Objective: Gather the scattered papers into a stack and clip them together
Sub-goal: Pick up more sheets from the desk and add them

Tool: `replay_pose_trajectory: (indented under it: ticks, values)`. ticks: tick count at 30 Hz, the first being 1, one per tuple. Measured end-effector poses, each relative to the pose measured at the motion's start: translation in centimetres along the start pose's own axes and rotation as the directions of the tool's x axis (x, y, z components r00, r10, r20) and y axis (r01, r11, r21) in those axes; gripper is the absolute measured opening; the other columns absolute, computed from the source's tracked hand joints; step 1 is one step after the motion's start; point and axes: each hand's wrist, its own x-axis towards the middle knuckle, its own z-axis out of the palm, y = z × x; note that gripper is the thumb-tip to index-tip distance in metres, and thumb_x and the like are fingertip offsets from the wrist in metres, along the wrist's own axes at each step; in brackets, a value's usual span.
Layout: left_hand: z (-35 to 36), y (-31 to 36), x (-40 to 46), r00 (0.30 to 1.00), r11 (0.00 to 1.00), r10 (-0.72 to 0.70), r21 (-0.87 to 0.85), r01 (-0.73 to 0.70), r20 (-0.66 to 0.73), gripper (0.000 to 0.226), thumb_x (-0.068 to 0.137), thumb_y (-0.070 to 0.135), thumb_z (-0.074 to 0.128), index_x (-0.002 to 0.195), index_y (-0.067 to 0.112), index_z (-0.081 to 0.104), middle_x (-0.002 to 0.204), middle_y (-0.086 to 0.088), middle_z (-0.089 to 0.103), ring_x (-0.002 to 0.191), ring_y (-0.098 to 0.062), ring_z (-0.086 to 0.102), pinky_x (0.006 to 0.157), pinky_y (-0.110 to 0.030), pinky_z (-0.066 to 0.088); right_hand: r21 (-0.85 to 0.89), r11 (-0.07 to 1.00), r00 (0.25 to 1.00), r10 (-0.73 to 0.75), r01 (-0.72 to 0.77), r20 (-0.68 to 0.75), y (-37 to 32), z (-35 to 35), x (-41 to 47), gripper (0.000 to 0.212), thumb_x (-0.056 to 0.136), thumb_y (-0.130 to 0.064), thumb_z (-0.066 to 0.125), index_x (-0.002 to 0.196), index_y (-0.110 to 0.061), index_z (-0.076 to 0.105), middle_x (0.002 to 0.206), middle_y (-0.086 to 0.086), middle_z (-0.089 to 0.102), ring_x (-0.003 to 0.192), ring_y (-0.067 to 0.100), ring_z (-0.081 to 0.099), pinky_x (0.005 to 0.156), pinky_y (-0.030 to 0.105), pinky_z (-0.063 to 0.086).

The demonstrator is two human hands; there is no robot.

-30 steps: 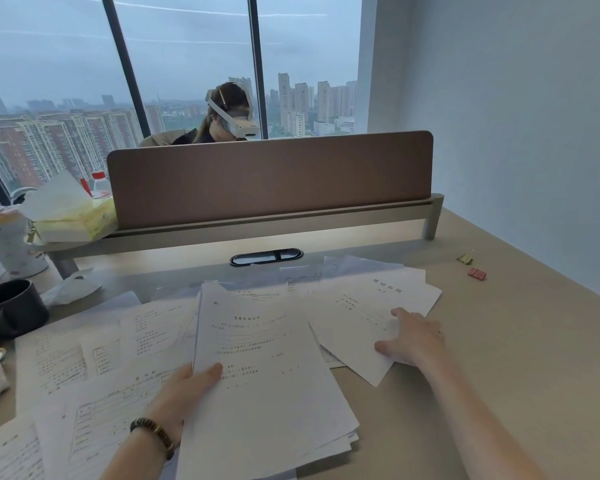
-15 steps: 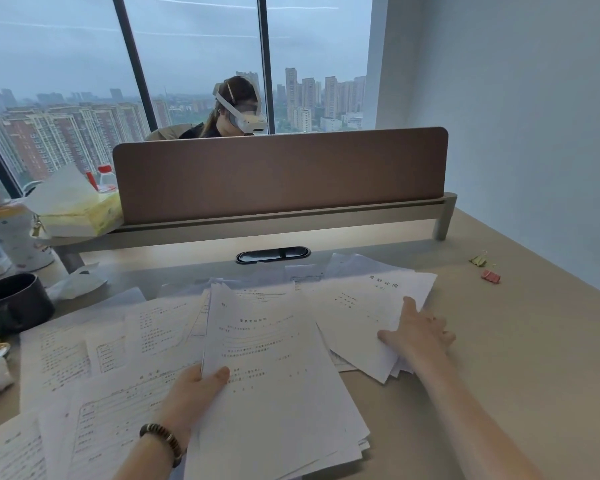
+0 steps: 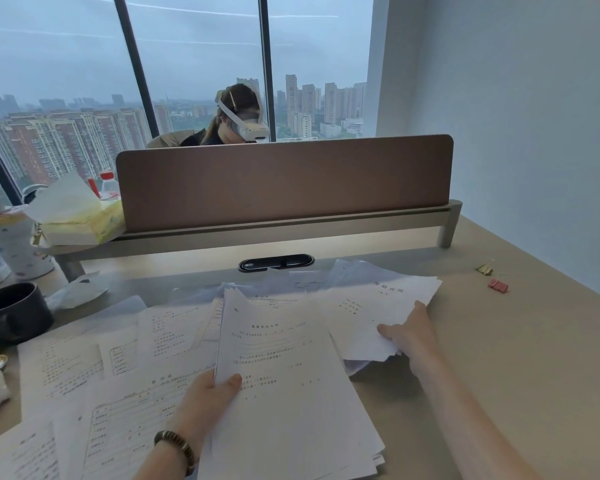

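A gathered stack of white printed papers lies in front of me, and my left hand grips its left edge with the thumb on top. To the right, my right hand pinches the near edge of a few loose sheets and lifts that edge off the desk. More printed sheets lie spread over the left of the desk. A red binder clip and a gold binder clip rest at the far right, apart from both hands.
A brown divider panel runs across the back, with a person in a headset behind it. A black mug, a crumpled tissue and a tissue pack sit at the left. A wall stands to the right.
My right hand has closed on the right-hand sheets and raised their near edge. My left hand still holds the stack in place.
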Motion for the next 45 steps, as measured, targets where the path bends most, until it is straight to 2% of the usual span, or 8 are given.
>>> replay_pose_trajectory:
  ticks: [3, 6, 12, 21, 28, 33, 37, 45]
  values:
    - [0.2, 0.2, 0.3, 1.0, 1.0, -0.007, -0.003, 0.007, 0.007, 0.015, 0.095, 0.006, 0.057, 0.092, 0.008, 0.071, 0.076, -0.005, 0.078, 0.076, -0.028, 0.072, 0.066, -0.031, 0.056, 0.112, 0.992, 0.998, 0.063, -0.066, 0.03, 0.0, 0.6, 0.1, 0.071, 0.081, 0.008, 0.069, 0.136, -0.005, 0.026, 0.125, 0.017, 0.056, 0.094, 0.033, 0.061, 0.047, 0.033, 0.054]
    - [0.2, 0.1, 0.5, 1.0, 1.0, 0.004, 0.001, -0.004, -0.001, 0.015, 0.095, 0.006, 0.058, 0.089, 0.008, 0.071, 0.071, -0.003, 0.078, 0.075, -0.029, 0.073, 0.07, -0.036, 0.059, 0.196, 0.975, 0.994, 0.104, -0.108, 0.03, 0.5, 1.1, 0.2, 0.101, 0.079, 0.008, 0.073, 0.152, -0.009, 0.006, 0.138, 0.015, 0.052, 0.117, 0.035, 0.059, 0.082, 0.052, 0.059]
    - [0.2, 0.0, 0.7, 1.0, 1.0, -0.001, -0.013, 0.0, -0.005, 0.014, 0.094, 0.008, 0.059, 0.091, 0.01, 0.072, 0.081, -0.005, 0.079, 0.081, -0.029, 0.073, 0.081, -0.043, 0.059, 0.299, 0.952, 0.994, 0.038, -0.066, 0.098, -1.2, -0.4, -0.8, 0.046, 0.073, 0.002, 0.085, 0.11, -0.007, 0.06, 0.107, 0.013, 0.071, 0.083, 0.027, 0.066, 0.064, 0.034, 0.051]
    - [-0.1, 0.0, 0.0, 0.998, 0.999, 0.032, 0.014, -0.033, 0.049, 0.018, 0.095, 0.012, 0.058, 0.09, 0.015, 0.074, 0.085, -0.002, 0.08, 0.085, -0.026, 0.074, 0.087, -0.048, 0.057, 0.304, 0.938, 0.928, -0.252, 0.165, 0.274, -9.0, -3.1, -6.0, 0.024, 0.086, -0.023, 0.077, 0.105, -0.008, 0.074, 0.103, 0.01, 0.078, 0.093, 0.032, 0.075, 0.087, 0.056, 0.059]
    - [-0.4, 0.7, -0.8, 0.996, 0.995, 0.049, -0.085, -0.042, 0.078, 0.015, 0.095, 0.013, 0.059, 0.098, 0.006, 0.073, 0.076, -0.004, 0.079, 0.071, -0.02, 0.076, 0.066, -0.033, 0.061, 0.583, 0.804, 0.762, -0.45, 0.118, 0.466, -12.8, -6.5, -10.6, 0.032, 0.077, -0.009, 0.069, 0.109, -0.006, 0.074, 0.107, 0.013, 0.078, 0.091, 0.029, 0.076, 0.072, 0.038, 0.063]
    - [-0.6, 2.2, -2.1, 0.995, 0.982, 0.065, -0.183, -0.05, 0.078, 0.019, 0.094, 0.018, 0.062, 0.09, 0.006, 0.075, 0.065, 0.003, 0.077, 0.053, -0.006, 0.071, 0.045, -0.016, 0.052, 0.461, 0.884, 0.811, -0.326, 0.08, 0.485, -9.3, -5.6, -9.8, 0.052, 0.074, 0.007, 0.075, 0.123, -0.004, 0.062, 0.11, 0.021, 0.075, 0.097, 0.044, 0.073, 0.074, 0.052, 0.063]
    - [-0.9, 2.8, -2.4, 0.994, 0.961, 0.094, -0.266, -0.074, 0.063, 0.045, 0.093, 0.047, 0.05, 0.118, 0.013, 0.067, 0.101, 0.003, 0.076, 0.091, -0.013, 0.072, 0.071, -0.022, 0.053, 0.268, 0.963, 0.884, -0.125, 0.0, 0.45, -4.3, -3.6, -8.9, 0.11, 0.038, -0.018, 0.101, 0.134, -0.005, 0.05, 0.121, 0.026, 0.068, 0.101, 0.048, 0.07, 0.083, 0.066, 0.056]
    - [-0.4, 2.2, -2.7, 0.958, 0.908, 0.271, -0.355, -0.221, 0.098, 0.087, 0.035, 0.063, 0.088, 0.102, 0.01, 0.073, 0.094, -0.007, 0.079, 0.083, -0.023, 0.076, 0.06, -0.028, 0.06, 0.161, 0.985, 0.885, -0.015, -0.068, 0.465, -0.6, -0.5, -10.0, 0.02, 0.1, -0.017, 0.056, 0.117, -0.017, 0.068, 0.108, 0.004, 0.078, 0.1, 0.023, 0.073, 0.087, 0.039, 0.056]
